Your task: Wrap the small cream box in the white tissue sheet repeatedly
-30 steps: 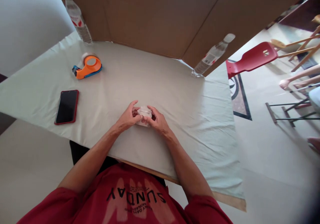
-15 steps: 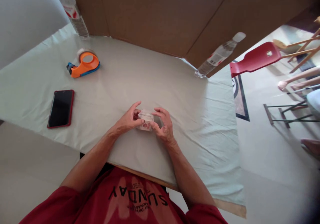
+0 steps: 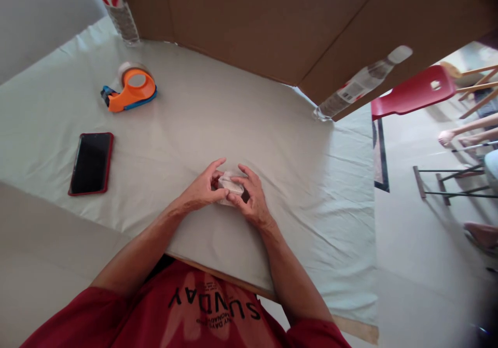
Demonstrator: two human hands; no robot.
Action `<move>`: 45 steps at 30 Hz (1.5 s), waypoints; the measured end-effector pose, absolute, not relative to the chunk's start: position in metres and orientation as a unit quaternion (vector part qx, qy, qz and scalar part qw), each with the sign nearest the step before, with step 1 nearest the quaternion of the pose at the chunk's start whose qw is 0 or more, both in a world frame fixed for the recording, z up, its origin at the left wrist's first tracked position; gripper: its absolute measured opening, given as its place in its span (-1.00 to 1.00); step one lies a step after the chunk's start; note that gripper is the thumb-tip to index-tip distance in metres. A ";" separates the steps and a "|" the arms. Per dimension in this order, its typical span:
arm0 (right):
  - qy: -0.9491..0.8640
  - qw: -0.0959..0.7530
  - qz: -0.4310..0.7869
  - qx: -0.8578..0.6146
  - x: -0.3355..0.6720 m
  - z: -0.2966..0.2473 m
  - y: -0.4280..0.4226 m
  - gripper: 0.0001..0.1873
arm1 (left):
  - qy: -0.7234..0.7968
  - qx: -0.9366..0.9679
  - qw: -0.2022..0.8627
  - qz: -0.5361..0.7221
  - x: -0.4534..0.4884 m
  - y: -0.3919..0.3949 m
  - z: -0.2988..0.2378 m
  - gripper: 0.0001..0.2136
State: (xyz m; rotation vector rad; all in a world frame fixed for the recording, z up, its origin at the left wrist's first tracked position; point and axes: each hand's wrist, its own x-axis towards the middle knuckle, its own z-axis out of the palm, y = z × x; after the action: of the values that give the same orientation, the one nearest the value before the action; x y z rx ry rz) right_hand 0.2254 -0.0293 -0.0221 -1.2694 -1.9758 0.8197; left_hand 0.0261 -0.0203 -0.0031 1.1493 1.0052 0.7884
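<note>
A small white box [image 3: 232, 185] sits low over the cloth near the table's front edge, between my two hands. Its pale top faces up; the front is mostly covered by my thumbs. From the left, my left hand [image 3: 207, 185] grips it, thumb along the front and index finger raised off it. On the other side my right hand [image 3: 251, 195] has its thumb at the front corner and fingers curved over the top right edge. Whether the box touches the cloth I cannot tell.
An orange and blue tape dispenser [image 3: 134, 89] and a red-cased phone [image 3: 92, 164] lie on the left. Water bottles [image 3: 126, 24] [image 3: 360, 86] stand against a cardboard panel [image 3: 241, 21] at the back. Beyond the table's right edge are a red chair [image 3: 416, 93] and another person's feet [image 3: 447, 137].
My right hand has closed in on the box, its thumb now meeting the left thumb at the front. The red print on the front no longer shows. The view has shifted slightly.
</note>
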 end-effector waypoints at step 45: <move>-0.621 0.393 0.455 -0.503 0.231 -0.021 -0.029 -0.50 | 0.454 0.581 0.606 0.299 0.023 -0.022 -0.003 -0.18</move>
State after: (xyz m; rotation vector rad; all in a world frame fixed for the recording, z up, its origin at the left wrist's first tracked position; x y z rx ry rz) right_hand 0.2312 -0.0292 -0.0206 -1.2763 -1.5770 1.1553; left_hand 0.0234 -0.0222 -0.0029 1.3425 1.0500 0.6909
